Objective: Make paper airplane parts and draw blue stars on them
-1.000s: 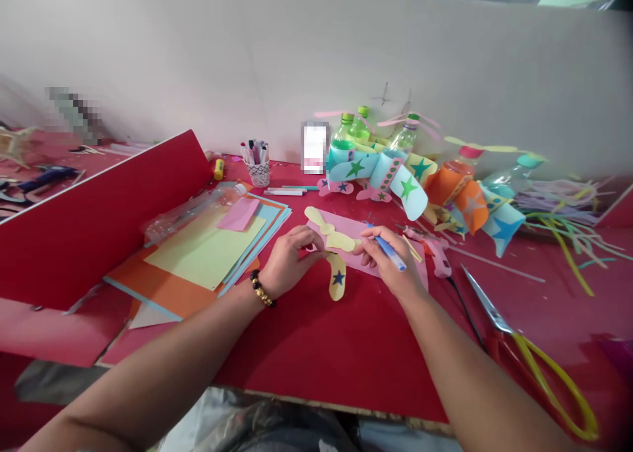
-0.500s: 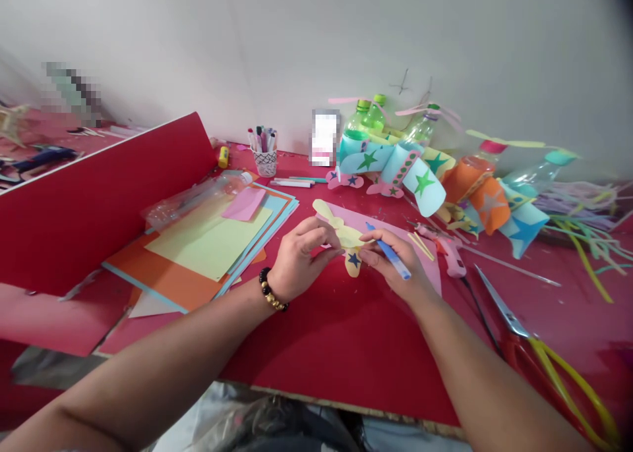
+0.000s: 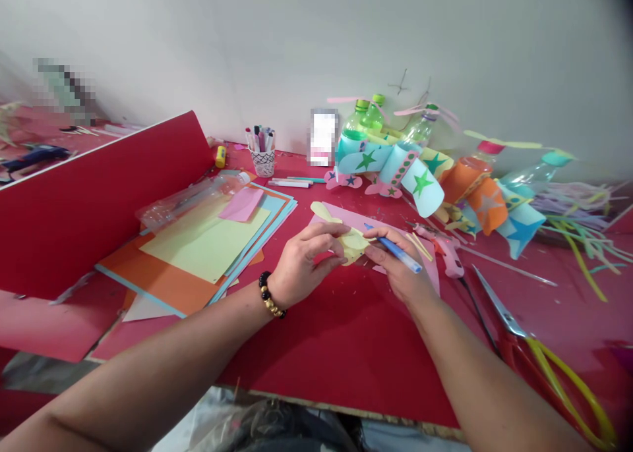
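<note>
Between both hands, above the red table, is a pale yellow paper cutout (image 3: 353,241) with rounded lobes. My left hand (image 3: 309,261), with a beaded bracelet at the wrist, pinches its left side between thumb and fingers. My right hand (image 3: 395,261) grips the right edge and also holds a blue marker (image 3: 395,249) lying across its fingers. Another yellow paper piece (image 3: 321,211) with a rounded end lies just behind my left fingers. Beneath the hands rests a pink paper sheet (image 3: 430,267), partly hidden, with thin yellow strips (image 3: 419,245) on it.
Large scissors (image 3: 509,317) and a pink glue gun (image 3: 449,254) lie at right. Decorated bottle planes (image 3: 420,182) stand behind. Coloured paper sheets (image 3: 182,248), a clear plastic bottle (image 3: 192,201) and a red board (image 3: 109,195) are at left; a marker cup (image 3: 263,162) stands at back.
The yellow cutout has been tilted or turned, so its lobe with the dark blue star no longer shows. The marker has swung slightly, its lower end moving right and up.
</note>
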The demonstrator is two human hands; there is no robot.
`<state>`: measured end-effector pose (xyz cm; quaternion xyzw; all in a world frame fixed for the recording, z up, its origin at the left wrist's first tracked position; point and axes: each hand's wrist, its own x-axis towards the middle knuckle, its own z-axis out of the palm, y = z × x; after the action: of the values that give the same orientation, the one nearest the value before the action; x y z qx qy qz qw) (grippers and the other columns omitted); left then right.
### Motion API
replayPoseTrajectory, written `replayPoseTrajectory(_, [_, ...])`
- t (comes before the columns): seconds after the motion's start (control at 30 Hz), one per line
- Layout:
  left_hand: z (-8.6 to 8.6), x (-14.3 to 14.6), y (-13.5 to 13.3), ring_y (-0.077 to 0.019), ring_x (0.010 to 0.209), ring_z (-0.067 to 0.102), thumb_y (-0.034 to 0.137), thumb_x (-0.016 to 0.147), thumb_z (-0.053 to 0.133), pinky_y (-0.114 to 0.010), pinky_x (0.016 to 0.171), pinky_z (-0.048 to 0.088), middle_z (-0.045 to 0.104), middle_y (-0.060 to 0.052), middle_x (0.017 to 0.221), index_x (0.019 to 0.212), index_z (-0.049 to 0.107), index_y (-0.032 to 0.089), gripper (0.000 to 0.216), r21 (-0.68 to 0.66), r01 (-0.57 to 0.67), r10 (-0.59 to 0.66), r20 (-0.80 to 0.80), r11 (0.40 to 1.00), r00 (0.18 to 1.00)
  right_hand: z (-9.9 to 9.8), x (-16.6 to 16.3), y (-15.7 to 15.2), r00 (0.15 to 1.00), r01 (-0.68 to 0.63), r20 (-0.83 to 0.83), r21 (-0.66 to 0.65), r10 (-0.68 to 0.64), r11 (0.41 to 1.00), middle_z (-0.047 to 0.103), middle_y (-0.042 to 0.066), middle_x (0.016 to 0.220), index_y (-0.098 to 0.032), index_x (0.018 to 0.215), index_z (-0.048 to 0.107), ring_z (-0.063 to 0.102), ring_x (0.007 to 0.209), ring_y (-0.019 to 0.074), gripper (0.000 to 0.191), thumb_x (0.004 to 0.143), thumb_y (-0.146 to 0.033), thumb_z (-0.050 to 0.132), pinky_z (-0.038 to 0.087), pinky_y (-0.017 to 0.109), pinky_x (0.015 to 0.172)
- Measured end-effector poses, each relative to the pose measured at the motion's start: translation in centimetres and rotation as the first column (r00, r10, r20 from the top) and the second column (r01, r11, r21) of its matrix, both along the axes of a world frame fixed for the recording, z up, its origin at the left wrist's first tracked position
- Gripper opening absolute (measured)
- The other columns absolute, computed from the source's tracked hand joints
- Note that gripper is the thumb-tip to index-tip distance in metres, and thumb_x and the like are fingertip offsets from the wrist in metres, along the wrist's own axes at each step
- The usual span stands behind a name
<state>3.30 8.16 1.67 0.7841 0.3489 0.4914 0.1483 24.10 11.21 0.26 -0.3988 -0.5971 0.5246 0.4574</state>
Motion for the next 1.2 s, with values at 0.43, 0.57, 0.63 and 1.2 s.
replayPoseTrajectory(0.43, [0.2,0.2,-0.1,-0.0212,0.108,0.061,0.024,0.084,0.068,-0.038,0.095,0.051,0.062,-0.011,0.123,0.091,0.062,0.019,0.01,-0.05,0.073,-0.073,0.01,0.996,0.997,-0.2,-0.2,0.2,0.99,0.136,-0.043,0.008,-0.135,0.991,0.059,-0.003,0.066,-0.024,0.094,0.059,0.057,0.053,0.0136,0.023,0.077,-0.032,0.073,0.051,0.028,0.052])
replayPoseTrajectory(0.57, [0.1,0.2,0.0,-0.0211,0.108,0.061,0.023,0.085,0.068,-0.037,0.094,0.05,0.064,-0.01,0.113,0.101,0.062,0.02,0.017,-0.064,0.038,-0.037,0.02,0.997,0.999,-0.1,-0.4,0.0,0.995,0.069,-0.062,-0.041,-0.072,0.997,0.06,-0.004,0.066,-0.024,0.091,0.055,0.058,0.052,0.0136,0.026,0.076,-0.034,0.074,0.049,0.026,0.049])
replayPoseTrajectory(0.63, [-0.1,0.2,0.1,-0.0199,0.103,0.062,0.023,0.085,0.067,-0.035,0.092,0.05,0.064,-0.009,0.107,0.1,0.064,0.02,0.016,-0.095,0.04,-0.038,0.028,0.995,0.999,0.0,-0.5,-0.2,0.998,0.03,-0.06,-0.074,-0.034,0.997,0.061,-0.004,0.065,-0.025,0.092,0.052,0.058,0.052,0.0146,0.028,0.076,-0.036,0.073,0.049,0.027,0.048])
replayPoseTrajectory(1.2, [-1.7,0.4,0.6,-0.0153,0.079,0.065,0.014,0.081,0.065,-0.027,0.076,0.053,0.069,-0.004,0.086,0.084,0.068,0.017,0.004,-0.424,0.153,-0.076,0.193,0.892,0.978,0.4,-0.9,-0.8,1.0,-0.019,-0.001,-0.05,0.019,0.999,0.058,-0.005,0.068,-0.025,0.091,0.052,0.055,0.06,0.0136,0.031,0.073,-0.032,0.076,0.047,0.026,0.058])
